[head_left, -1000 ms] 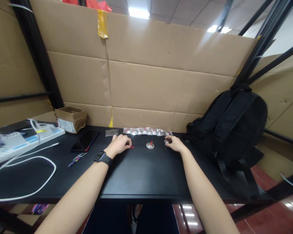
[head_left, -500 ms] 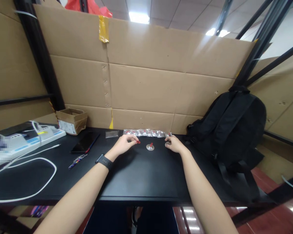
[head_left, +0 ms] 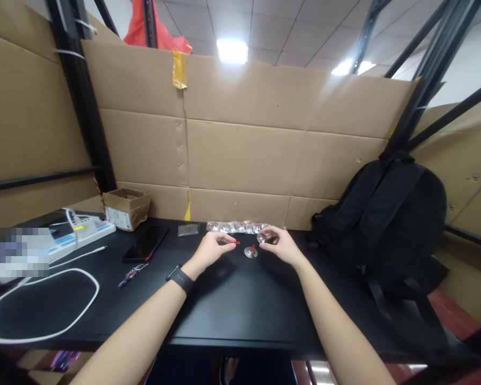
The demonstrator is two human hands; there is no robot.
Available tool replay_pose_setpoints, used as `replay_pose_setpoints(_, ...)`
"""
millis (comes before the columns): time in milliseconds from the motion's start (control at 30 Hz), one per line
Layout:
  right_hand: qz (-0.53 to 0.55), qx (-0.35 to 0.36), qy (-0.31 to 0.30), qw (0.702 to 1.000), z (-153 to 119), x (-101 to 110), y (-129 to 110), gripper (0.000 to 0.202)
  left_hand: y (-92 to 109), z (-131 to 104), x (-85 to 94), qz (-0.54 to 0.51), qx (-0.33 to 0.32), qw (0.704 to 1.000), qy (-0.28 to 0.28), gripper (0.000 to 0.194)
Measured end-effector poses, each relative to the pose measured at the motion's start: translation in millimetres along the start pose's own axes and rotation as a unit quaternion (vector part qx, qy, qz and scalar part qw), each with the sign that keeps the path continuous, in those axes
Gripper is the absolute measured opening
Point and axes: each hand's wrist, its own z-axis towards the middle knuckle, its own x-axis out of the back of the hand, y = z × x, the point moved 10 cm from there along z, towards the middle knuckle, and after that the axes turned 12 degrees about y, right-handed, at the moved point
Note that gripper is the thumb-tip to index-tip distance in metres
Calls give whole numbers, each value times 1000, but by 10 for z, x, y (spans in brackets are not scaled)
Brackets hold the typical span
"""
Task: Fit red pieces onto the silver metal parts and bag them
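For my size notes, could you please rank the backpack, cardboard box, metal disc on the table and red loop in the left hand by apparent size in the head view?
1. Black backpack
2. Open cardboard box
3. Metal disc on the table
4. Red loop in the left hand, visible part only

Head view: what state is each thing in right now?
Left hand: pinching a red loop
Right hand: holding a shiny disc
Red-looped disc: lying flat
Clear-wrapped packets: in a row
Cardboard box: open-topped
Smartphone: flat, screen dark
White cable: loosely looped
Backpack: upright
Ceiling light: lit
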Motion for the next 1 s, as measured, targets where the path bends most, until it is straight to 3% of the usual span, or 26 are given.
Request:
replay_pose_setpoints(133,200,-22,-25,979,-104,-340,-307,49,91,-41,-66,-30,1,1000,1,14)
replay_pose_setpoints(267,277,-35,-38,959,-187,-503,-456,56,107,-53,-95,-42,2,999,11,16)
replay_pose_setpoints(467,280,-20,-29,959,-234,-573,-536,54,136,-74,-138,-45,-18,999,10,22)
replay_pose_setpoints(700,261,-7,10,965,-251,-580,-559,51,271,-129,-55,89,-61,993,41,23)
replay_pose_setpoints(1000,227,14,41,973,-254,-525,-581,47,409,-193,-106,200,-102,974,38,22)
